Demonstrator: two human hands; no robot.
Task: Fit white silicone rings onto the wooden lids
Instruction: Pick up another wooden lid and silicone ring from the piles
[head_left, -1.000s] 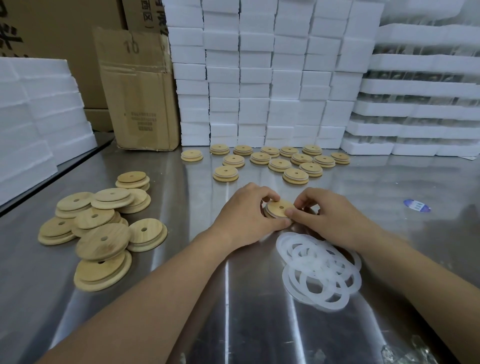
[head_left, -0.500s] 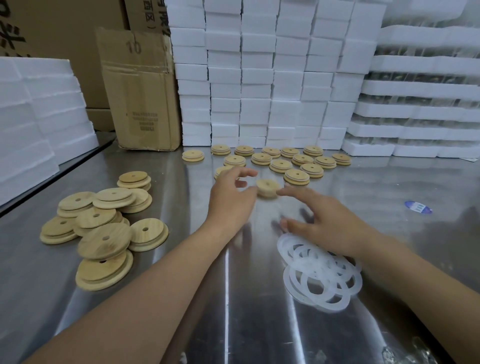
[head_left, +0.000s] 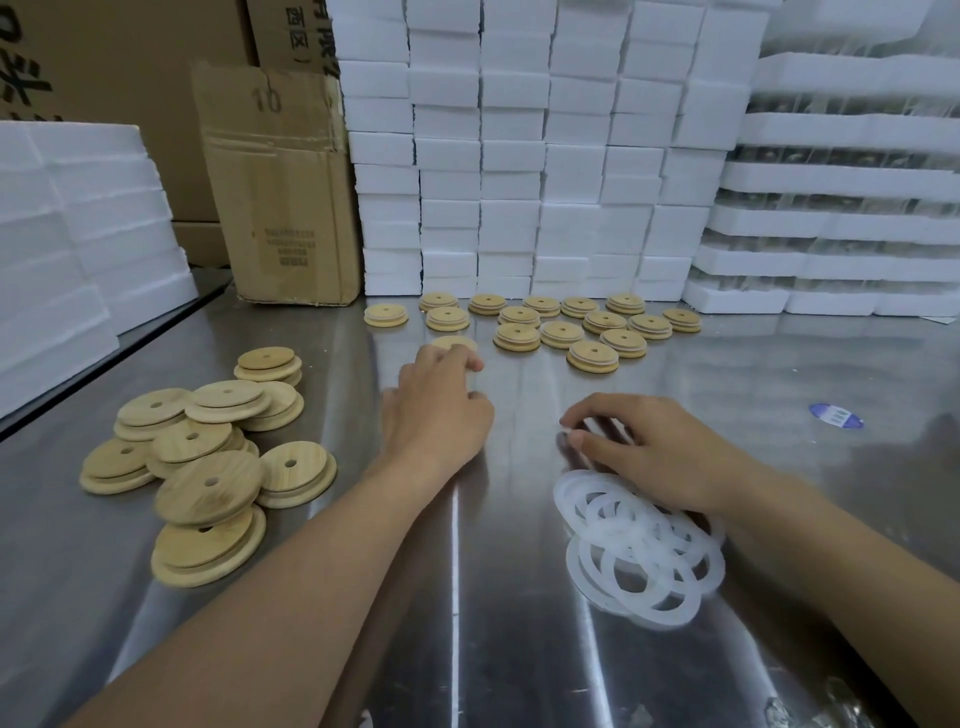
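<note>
My left hand (head_left: 436, 415) lies palm down on the steel table (head_left: 467, 623), holding nothing, its fingertips at the near edge of a small wooden lid (head_left: 453, 343). My right hand (head_left: 654, 447) hovers over the far edge of a pile of white silicone rings (head_left: 639, 561), fingers curled and thumb close to the fingertips. Whether a ring is pinched there is unclear. Several ring-fitted lids (head_left: 561, 334) lie in loose rows at the back. A heap of bare wooden lids (head_left: 208, 486) sits at the left.
Stacked white foam blocks (head_left: 519, 156) wall off the back and foam trays (head_left: 841, 234) the right. A worn cardboard box (head_left: 280, 208) stands back left, beside more foam (head_left: 78, 234). A blue oval sticker (head_left: 836, 415) lies on the table at the right.
Both hands let go of the lid they held together; it now lies among the rows at the back. My left hand stays forward, and my right hand has drawn back over the rings.
</note>
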